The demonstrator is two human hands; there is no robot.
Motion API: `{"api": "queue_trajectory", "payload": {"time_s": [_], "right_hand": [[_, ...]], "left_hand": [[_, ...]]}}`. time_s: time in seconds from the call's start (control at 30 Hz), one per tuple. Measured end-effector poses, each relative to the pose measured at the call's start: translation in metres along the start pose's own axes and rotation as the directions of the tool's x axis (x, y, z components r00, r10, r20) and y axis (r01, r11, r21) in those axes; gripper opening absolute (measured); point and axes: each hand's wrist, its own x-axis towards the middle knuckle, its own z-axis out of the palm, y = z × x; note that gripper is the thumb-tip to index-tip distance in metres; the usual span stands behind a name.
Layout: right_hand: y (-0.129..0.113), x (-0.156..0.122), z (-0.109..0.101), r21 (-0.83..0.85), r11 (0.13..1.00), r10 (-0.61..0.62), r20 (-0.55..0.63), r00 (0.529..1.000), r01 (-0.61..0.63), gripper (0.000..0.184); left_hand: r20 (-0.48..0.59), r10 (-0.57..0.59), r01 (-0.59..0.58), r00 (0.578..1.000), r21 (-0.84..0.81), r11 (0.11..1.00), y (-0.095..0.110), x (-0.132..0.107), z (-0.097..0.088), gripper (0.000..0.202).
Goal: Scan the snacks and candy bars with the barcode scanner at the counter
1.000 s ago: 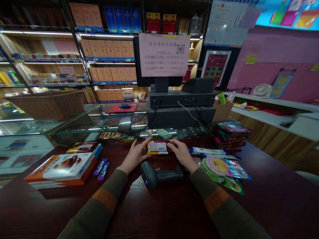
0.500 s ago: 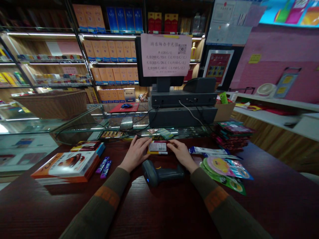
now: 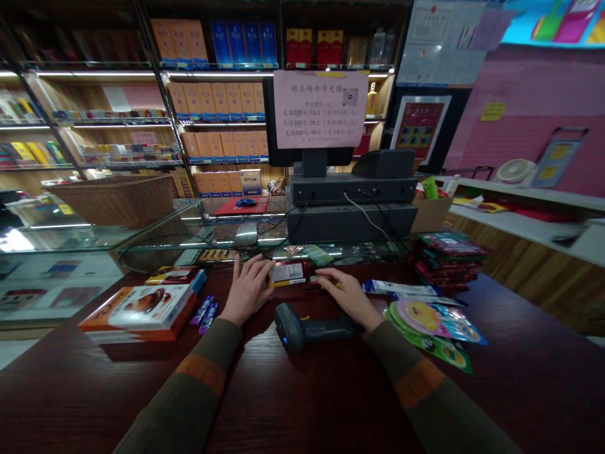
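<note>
My left hand has its fingertips and thumb at the left edge of a small dark red and yellow packet, whose white barcode label faces me. At the packet's right end, my right hand brings its thumb and forefinger together beside a small dark red piece. What that piece is, I cannot make out. A dark barcode scanner with a blue light lies on its side on the table, between my wrists and nearer to me than the packet.
At left are an orange and white box and two purple packets. Flat colourful packages and a stack of dark red packs lie to the right. Beyond stand a glass counter and a cash register.
The packet has moved a little left and tilted, staying with my left hand. My right fingers have come away from its right edge, and a dark red piece shows there. The view has shifted slightly.
</note>
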Motion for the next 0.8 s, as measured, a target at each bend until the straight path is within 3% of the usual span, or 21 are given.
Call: {"api": "queue_trajectory", "payload": {"time_s": [0.17, 0.27, 0.4, 0.5, 0.63, 0.8], "right_hand": [[-0.019, -0.015, -0.012, -0.134, 0.971, -0.15, 0.315, 0.937, 0.2, 0.035], [-0.023, -0.023, -0.016, -0.188, 0.956, -0.122, 0.449, 0.885, 0.227, 0.061], [-0.027, -0.03, -0.015, -0.26, 0.937, -0.071, 0.516, 0.854, 0.235, 0.085], [-0.032, -0.034, -0.011, -0.317, 0.907, -0.067, 0.543, 0.837, 0.279, 0.08], [-0.036, -0.036, -0.005, -0.358, 0.867, -0.089, 0.574, 0.814, 0.348, 0.056], [-0.034, -0.038, -0.001, -0.389, 0.843, -0.113, 0.548, 0.829, 0.372, 0.043]], "left_hand": [[-0.022, -0.033, 0.034, 0.999, 0.024, 0.999, -0.019, -0.014, -0.008, 0.058], [-0.03, -0.049, 0.05, 0.998, 0.03, 0.998, -0.03, -0.024, -0.016, 0.061], [-0.02, -0.057, 0.058, 0.998, 0.044, 0.997, -0.04, -0.034, -0.027, 0.062], [-0.014, -0.058, 0.059, 0.998, 0.056, 0.997, -0.042, -0.038, -0.033, 0.062], [-0.018, -0.052, 0.053, 0.998, 0.06, 0.997, -0.042, -0.04, -0.033, 0.061], [-0.015, -0.066, 0.067, 0.998, 0.053, 0.996, -0.043, -0.041, -0.029, 0.061]]}}
